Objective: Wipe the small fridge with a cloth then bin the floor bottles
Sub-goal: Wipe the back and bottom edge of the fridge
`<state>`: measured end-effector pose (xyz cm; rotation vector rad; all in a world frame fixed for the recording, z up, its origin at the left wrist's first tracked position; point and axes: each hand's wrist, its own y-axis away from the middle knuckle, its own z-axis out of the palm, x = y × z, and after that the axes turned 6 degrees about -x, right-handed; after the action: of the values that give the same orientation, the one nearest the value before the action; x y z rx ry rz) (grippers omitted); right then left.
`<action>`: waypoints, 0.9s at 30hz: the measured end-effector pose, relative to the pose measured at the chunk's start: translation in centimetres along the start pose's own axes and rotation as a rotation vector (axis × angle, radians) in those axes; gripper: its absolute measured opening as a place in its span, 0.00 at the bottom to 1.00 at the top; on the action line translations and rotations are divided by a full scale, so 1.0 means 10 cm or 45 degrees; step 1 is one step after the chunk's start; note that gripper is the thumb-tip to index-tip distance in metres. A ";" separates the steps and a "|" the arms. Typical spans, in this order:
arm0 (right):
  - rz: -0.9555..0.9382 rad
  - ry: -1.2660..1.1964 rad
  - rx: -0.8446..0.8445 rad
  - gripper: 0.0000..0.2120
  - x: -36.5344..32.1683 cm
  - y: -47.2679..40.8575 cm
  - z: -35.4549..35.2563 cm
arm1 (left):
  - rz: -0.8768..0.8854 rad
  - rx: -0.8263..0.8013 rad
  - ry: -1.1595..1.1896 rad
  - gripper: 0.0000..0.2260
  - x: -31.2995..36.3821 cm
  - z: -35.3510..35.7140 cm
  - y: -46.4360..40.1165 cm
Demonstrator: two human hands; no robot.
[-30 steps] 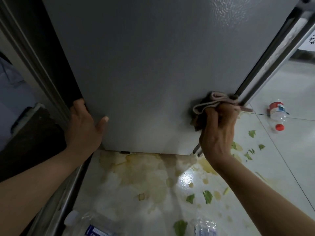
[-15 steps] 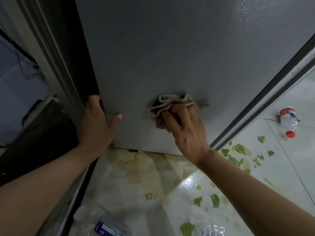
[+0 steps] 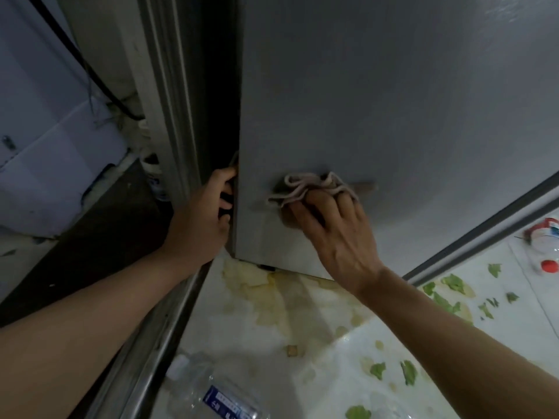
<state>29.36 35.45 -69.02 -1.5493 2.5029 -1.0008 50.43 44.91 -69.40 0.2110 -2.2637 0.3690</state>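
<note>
The grey fridge (image 3: pixel 378 101) fills the upper middle of the view, its side panel facing me. My right hand (image 3: pixel 335 234) presses a crumpled pinkish cloth (image 3: pixel 311 184) against the lower part of that panel. My left hand (image 3: pixel 202 222) grips the fridge's lower left edge, fingers curled into the dark gap beside it. A clear plastic bottle with a blue label (image 3: pixel 217 394) lies on the floor at the bottom. A second bottle with a red cap and red label (image 3: pixel 544 246) lies at the right edge.
The white tiled floor (image 3: pixel 272 343) carries yellowish stains and scattered green leaf scraps (image 3: pixel 453 285). A metal door frame (image 3: pixel 169 116) and floor rail run along the left of the fridge. A black cable (image 3: pixel 90 71) hangs by the pale wall at left.
My right hand has slid the cloth leftward across the lower fridge panel. My left hand has shifted from flat on the panel to curling round its left edge. The view has swung left.
</note>
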 end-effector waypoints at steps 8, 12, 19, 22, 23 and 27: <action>-0.328 0.281 -0.767 0.24 -0.48 0.08 0.29 | 0.044 -0.085 -0.087 0.34 -0.05 -0.13 0.02; -0.164 0.128 -0.189 0.21 -0.41 -0.23 0.14 | 0.032 -0.100 -0.137 0.34 -0.12 -0.22 0.08; -0.166 0.290 -0.037 0.22 -0.54 -0.47 0.35 | -0.138 -0.022 -0.114 0.22 -0.30 -0.19 0.18; -0.377 0.417 -0.383 0.21 -0.75 -0.27 0.57 | -0.201 -0.039 -0.145 0.22 -0.37 -0.21 0.21; -0.405 0.431 -0.508 0.20 -0.83 -0.23 0.60 | -0.218 -0.034 -0.164 0.22 -0.40 -0.23 0.22; -0.298 0.359 -0.470 0.22 -0.87 -0.22 0.55 | -0.227 -0.023 -0.200 0.21 -0.50 -0.26 0.25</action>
<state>37.40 39.08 -74.72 -1.9646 2.8817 -0.8687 54.84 48.27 -72.01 0.4431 -2.3787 0.2450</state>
